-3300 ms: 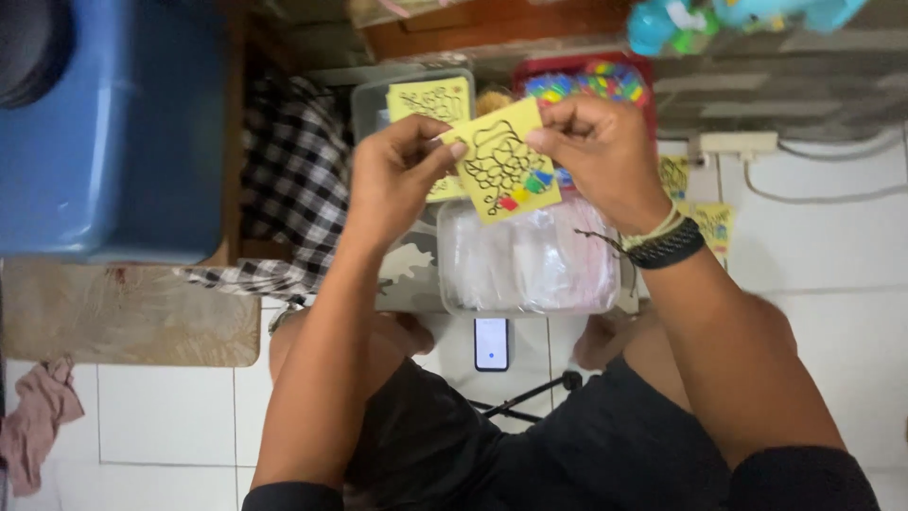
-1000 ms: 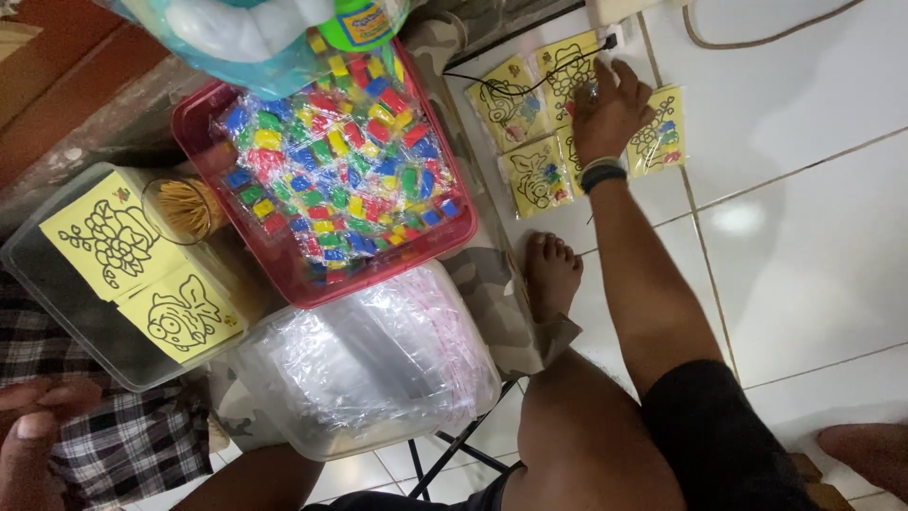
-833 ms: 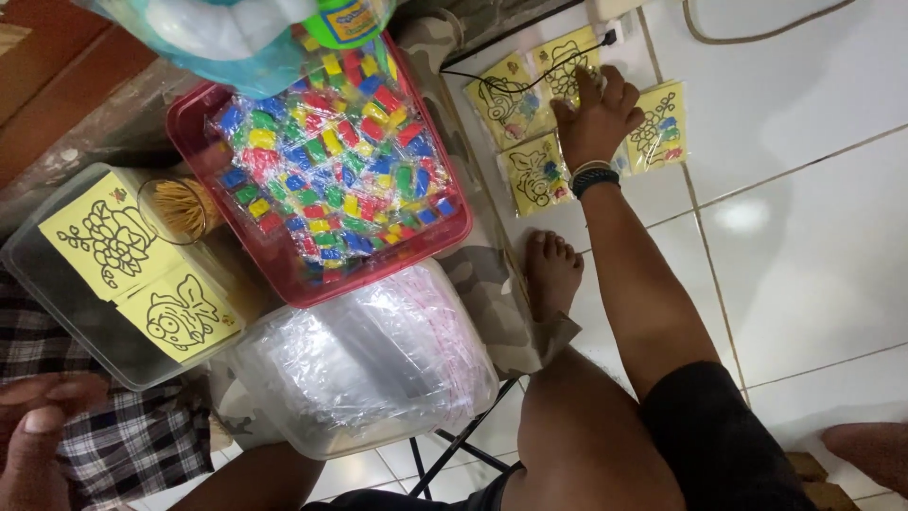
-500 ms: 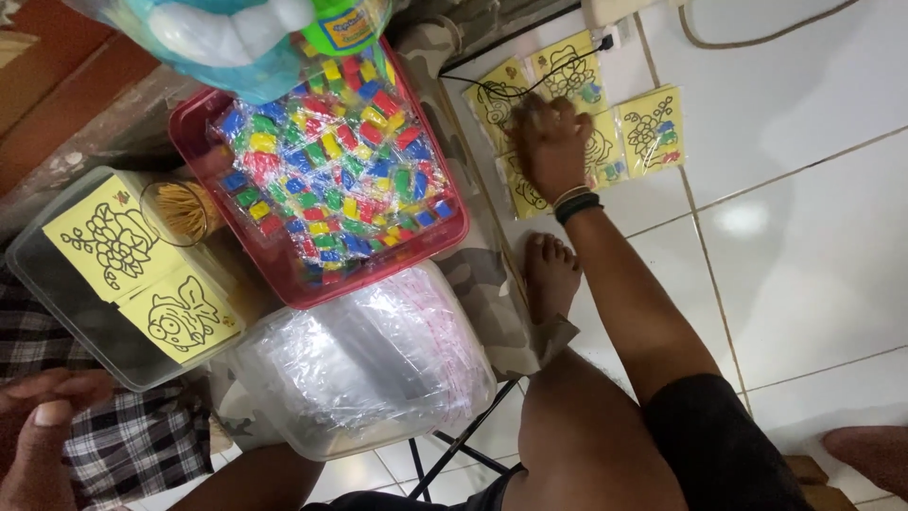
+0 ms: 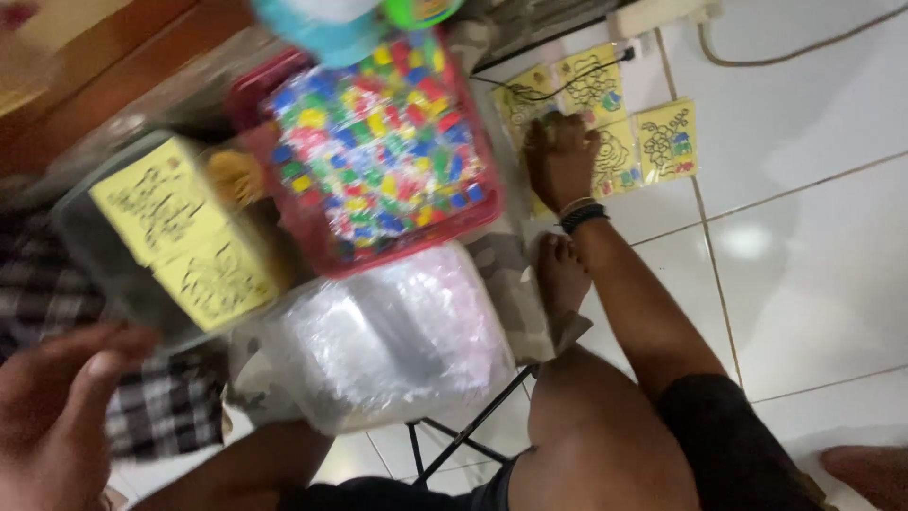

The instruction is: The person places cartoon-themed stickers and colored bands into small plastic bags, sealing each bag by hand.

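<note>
The right hand (image 5: 560,156) lies flat, fingers spread, on yellow picture cards (image 5: 667,140) lying on the white tiled floor (image 5: 813,265) beside the red tray (image 5: 378,151). Thin, light, bendable sheets, probably best lifted by an edge. The left hand (image 5: 57,407) hangs open, empty.

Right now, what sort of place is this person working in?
Probably a home floor used for small craft packing: white floor tiles, a red tray of coloured packets, and yellow picture cards laid on the floor by the right hand.
</note>
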